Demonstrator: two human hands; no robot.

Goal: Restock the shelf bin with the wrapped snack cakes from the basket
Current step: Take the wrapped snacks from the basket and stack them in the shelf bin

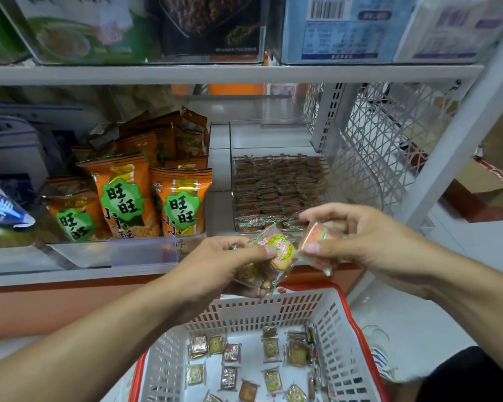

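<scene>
A shop aisle with the white metal shelving I stand before.
The shelf board (215,74) crosses above; a white upright post (459,158) and lattice side panel (389,134) close the right end. An orange base strip (55,309) runs below. Pale glossy floor tiles (447,320) spread right, under even indoor light.

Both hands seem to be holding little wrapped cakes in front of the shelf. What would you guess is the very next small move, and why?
Probably the right hand carries its orange-wrapped cake forward and lays it in the clear bin. That hand pinches one cake just in front of the bin, where rows of cakes already lie, while the left hand holds several more, and the basket below has plenty loose.
</scene>
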